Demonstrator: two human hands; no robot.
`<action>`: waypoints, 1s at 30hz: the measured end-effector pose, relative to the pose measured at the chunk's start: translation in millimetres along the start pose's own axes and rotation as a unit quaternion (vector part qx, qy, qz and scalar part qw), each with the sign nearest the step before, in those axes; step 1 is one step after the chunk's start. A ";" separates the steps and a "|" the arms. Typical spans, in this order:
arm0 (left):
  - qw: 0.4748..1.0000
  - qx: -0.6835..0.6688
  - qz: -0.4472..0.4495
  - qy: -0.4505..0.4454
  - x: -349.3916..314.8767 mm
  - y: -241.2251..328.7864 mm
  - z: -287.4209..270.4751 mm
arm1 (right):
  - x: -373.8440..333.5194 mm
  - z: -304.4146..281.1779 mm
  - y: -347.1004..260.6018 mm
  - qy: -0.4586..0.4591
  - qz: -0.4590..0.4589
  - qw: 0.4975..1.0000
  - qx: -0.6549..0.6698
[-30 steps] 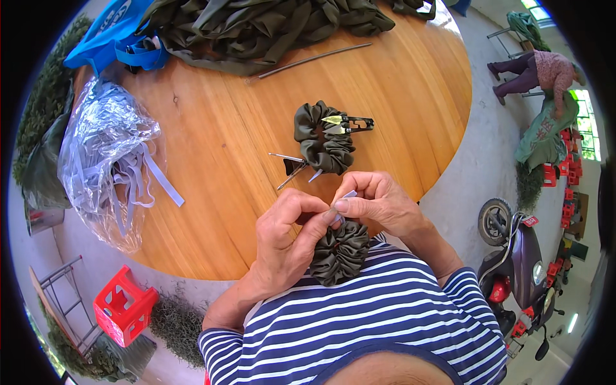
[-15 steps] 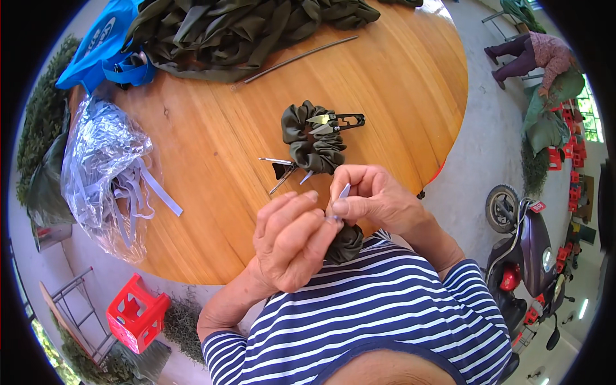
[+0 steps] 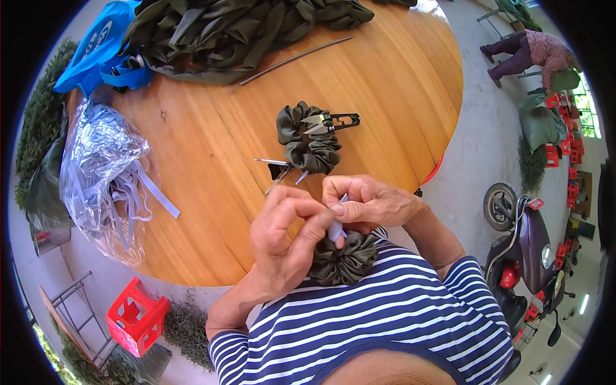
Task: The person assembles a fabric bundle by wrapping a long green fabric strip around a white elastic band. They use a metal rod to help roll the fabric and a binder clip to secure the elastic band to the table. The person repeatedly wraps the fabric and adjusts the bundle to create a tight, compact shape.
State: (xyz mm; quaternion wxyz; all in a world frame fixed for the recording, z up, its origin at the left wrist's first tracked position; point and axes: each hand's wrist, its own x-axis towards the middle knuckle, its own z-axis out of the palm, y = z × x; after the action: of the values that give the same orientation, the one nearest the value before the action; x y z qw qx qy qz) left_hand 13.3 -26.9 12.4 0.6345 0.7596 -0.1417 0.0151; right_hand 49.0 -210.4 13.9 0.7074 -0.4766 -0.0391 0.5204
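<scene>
**Elastic ends pinched together above a half-made scrunchie**

The person stood at the round wooden table (image 3: 212, 192) with both hands raised close to the chest. The left hand (image 3: 282, 240) and the right hand (image 3: 366, 204) met fingertip to fingertip, thumbs and forefingers closed tight on the white elastic ends (image 3: 336, 226) that stuck out between them; the remaining fingers curled loosely inward. Just below the fingertips, touching the heel of both hands, hung the dark olive scrunchie (image 3: 343, 260) whose gathered cloth the elastic ran into.

To my eye this was the joining step: the two ends were being brought together for a knot. Whether a knot had already been started I could not tell, since the fingers covered it. The next move would call for a steady pinch, so that the elastic did not slip back into the cloth tube.

Beyond the fingertips, on the table, lay finished olive scrunchies (image 3: 309, 144) with thread snips (image 3: 332, 122) resting on them, and a small metal tool (image 3: 277, 170) just beside them. Well off to the left of the fingers lay a clear plastic bag of white elastic strips (image 3: 106, 173).
</scene>
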 end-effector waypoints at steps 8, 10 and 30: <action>0.978 0.079 0.193 0.007 -2.0 1.8 -1.6 | -4.9 19.6 0.1 0.106 -0.089 0.990 0.017; 0.978 0.075 0.188 -0.044 -6.3 -4.4 -9.0 | -4.4 20.1 5.8 0.136 -0.098 0.985 0.048; 0.976 0.016 -0.187 -0.106 -8.2 -10.0 -10.2 | 0.6 19.1 16.1 0.207 -0.191 0.926 -0.253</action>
State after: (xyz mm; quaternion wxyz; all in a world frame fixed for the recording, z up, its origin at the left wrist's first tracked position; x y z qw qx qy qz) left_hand 9.3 -13.9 3.1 0.5955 0.7798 -0.0635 -0.1824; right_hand 27.4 -197.8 12.5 0.6419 -0.7203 -0.1120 0.2379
